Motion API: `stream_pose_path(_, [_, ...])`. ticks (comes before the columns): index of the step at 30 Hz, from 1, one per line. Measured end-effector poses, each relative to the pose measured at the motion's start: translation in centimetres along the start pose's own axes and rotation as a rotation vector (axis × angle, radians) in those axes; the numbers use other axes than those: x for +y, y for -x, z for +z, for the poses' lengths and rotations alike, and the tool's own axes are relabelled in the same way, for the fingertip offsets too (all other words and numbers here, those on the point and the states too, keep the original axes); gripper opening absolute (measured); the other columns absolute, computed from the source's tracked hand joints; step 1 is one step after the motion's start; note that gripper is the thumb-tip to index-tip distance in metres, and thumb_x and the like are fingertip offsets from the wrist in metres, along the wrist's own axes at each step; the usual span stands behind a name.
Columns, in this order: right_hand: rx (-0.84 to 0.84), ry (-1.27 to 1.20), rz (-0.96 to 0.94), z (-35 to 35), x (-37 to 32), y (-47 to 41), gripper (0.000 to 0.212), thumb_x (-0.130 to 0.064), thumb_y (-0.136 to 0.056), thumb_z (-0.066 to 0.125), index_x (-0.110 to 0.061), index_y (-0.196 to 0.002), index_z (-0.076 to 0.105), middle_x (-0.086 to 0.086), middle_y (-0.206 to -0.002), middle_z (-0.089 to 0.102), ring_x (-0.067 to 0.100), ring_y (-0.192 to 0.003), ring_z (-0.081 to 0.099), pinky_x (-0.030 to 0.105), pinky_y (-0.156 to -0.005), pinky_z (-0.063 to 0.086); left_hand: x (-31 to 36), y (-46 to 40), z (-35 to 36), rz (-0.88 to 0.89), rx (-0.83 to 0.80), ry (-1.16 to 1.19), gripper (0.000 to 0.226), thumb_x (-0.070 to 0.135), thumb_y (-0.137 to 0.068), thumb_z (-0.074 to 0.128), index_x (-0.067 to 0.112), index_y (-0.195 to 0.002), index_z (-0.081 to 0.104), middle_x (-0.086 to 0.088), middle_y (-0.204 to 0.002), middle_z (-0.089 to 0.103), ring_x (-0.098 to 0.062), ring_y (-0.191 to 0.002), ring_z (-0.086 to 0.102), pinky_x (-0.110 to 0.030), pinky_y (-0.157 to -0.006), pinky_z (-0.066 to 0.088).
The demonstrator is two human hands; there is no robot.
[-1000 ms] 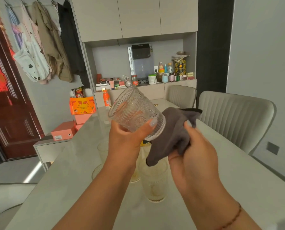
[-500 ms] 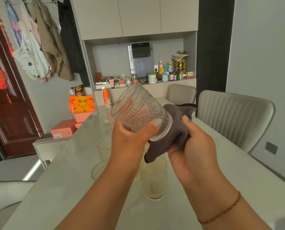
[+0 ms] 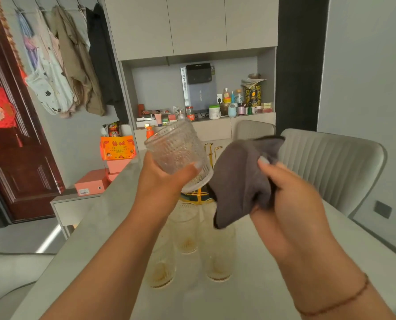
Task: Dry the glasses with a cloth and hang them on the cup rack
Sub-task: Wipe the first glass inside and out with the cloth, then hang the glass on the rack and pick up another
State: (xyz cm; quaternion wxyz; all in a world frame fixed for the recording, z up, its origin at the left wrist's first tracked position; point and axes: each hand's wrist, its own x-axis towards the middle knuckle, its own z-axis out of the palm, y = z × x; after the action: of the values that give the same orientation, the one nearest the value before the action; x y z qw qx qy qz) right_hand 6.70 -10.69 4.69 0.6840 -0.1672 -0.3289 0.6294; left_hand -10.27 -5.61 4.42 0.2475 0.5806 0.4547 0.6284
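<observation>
I see left hand (image 3: 162,181) grip tilting ribbed clear glass tumbler (image 3: 177,155), base toward grey cloth (image 3: 241,181) bunched in right hand (image 3: 291,199) at 3 o'clock, ready for wiping.

Both forearms were bare, no sleeves in view. The right wrist wore a thin reddish-brown beaded bracelet (image 3: 335,302). Fingernails on the left hand (image 3: 160,181) and right hand (image 3: 291,204) were painted pale grey, fairly long, rounded.

Head-worn view, forward-down, close over table (image 3: 284,285)
</observation>
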Motion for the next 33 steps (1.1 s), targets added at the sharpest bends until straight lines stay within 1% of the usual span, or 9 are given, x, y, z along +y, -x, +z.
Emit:
stream_pose_path(5, [-0.123,0.151,-0.187,0.8,-2.0,-2.2,0.029,-0.008,-0.097,0.045,-0.019,-0.118,0.061,-0.001,-0.109,0.072,0.009,-0.099,0.069,0.022,-0.081,0.056,0.2,0.7,0.0,-0.182,-0.179,-0.112,0.088,0.052,-0.041,0.081,0.022,-0.12,0.058,0.003,-0.11,0.073,-0.014,-0.099,0.07,-0.038,-0.09,0.054])
stream_pose_path(8, [-0.195,0.47,-0.18,0.1,-1.5,-3.1,0.029,-0.008,-0.096,0.047,-0.031,-0.106,0.061,-0.01,-0.099,0.072,0.0,-0.088,0.069,0.017,-0.07,0.053,0.7,1.2,0.0,-0.275,-0.357,0.044,0.069,0.043,-0.042,0.077,0.019,-0.107,0.069,0.001,-0.099,0.076,-0.018,-0.095,0.07,-0.038,-0.092,0.05])
stream_pose_path(11, [-0.264,0.617,-0.173,-0.7,-0.7,-3.3,0.024,-0.011,-0.094,0.05,-0.034,-0.096,0.057,-0.021,-0.083,0.07,-0.006,-0.078,0.068,0.011,-0.063,0.051,1.0,1.1,-0.3,-0.401,-0.45,0.271,0.045,0.034,-0.042,0.075,0.016,-0.083,0.076,-0.004,-0.083,0.072,-0.019,-0.078,0.067,-0.034,-0.074,0.047])
stream_pose_path(16, [-0.242,0.571,-0.262,-0.5,0.2,-4.5,0.021,-0.01,-0.093,0.052,-0.03,-0.096,0.053,-0.013,-0.089,0.065,-0.006,-0.075,0.067,0.013,-0.062,0.053,0.6,0.5,-0.2,-0.638,-0.507,0.517,0.063,0.023,-0.04,0.084,0.018,-0.1,0.069,-0.01,-0.097,0.071,-0.028,-0.082,0.066,-0.039,-0.074,0.047])
stream_pose_path(20, [-0.103,0.548,-0.381,-0.1,1.2,-6.7,0.018,-0.013,-0.094,0.053,-0.03,-0.097,0.052,-0.009,-0.091,0.064,-0.002,-0.079,0.066,0.021,-0.073,0.057,1.1,0.1,0.5,-0.68,-0.319,0.666,0.055,0.018,-0.056,0.082,0.014,-0.109,0.068,-0.018,-0.099,0.07,-0.036,-0.08,0.07,-0.041,-0.069,0.061])
stream_pose_path(23, [-0.066,0.572,-0.397,0.4,1.9,-8.1,0.016,-0.016,-0.095,0.053,-0.032,-0.095,0.052,-0.011,-0.089,0.063,-0.003,-0.078,0.065,0.022,-0.075,0.056,1.1,-0.7,0.9,-0.619,-0.148,0.63,0.043,0.02,-0.056,0.075,0.017,-0.099,0.068,-0.016,-0.1,0.067,-0.034,-0.085,0.067,-0.037,-0.066,0.062])
stream_pose_path(26, [-0.013,0.541,-0.312,0.7,2.3,-9.7,0.011,-0.023,-0.097,0.05,-0.034,-0.093,0.051,-0.012,-0.088,0.062,-0.001,-0.077,0.063,0.015,-0.067,0.054,0.8,-3.1,0.2,-0.562,-0.066,0.532,0.042,0.022,-0.058,0.076,0.019,-0.098,0.066,-0.015,-0.107,0.063,-0.032,-0.09,0.065,-0.037,-0.067,0.061])
stream_pose_path(30, [0.157,0.445,-0.249,-0.3,2.3,-12.8,0.006,-0.028,-0.099,0.047,-0.03,-0.1,0.052,-0.007,-0.093,0.061,0.006,-0.086,0.06,0.023,-0.071,0.05,-0.1,-8.0,-1.4,-0.466,0.011,0.308,0.019,0.019,-0.079,0.073,0.017,-0.096,0.066,-0.006,-0.091,0.067,-0.023,-0.08,0.065,-0.031,-0.069,0.055])
stream_pose_path(33, [0.268,0.394,-0.236,-1.6,1.8,-14.6,0.009,-0.031,-0.099,0.047,-0.028,-0.104,0.053,-0.002,-0.099,0.062,0.013,-0.093,0.061,0.023,-0.066,0.047,-1.6,-12.4,-2.9,-0.374,0.149,0.118,0.026,0.02,-0.077,0.078,0.015,-0.099,0.066,-0.005,-0.097,0.069,-0.025,-0.088,0.067,-0.033,-0.07,0.056])
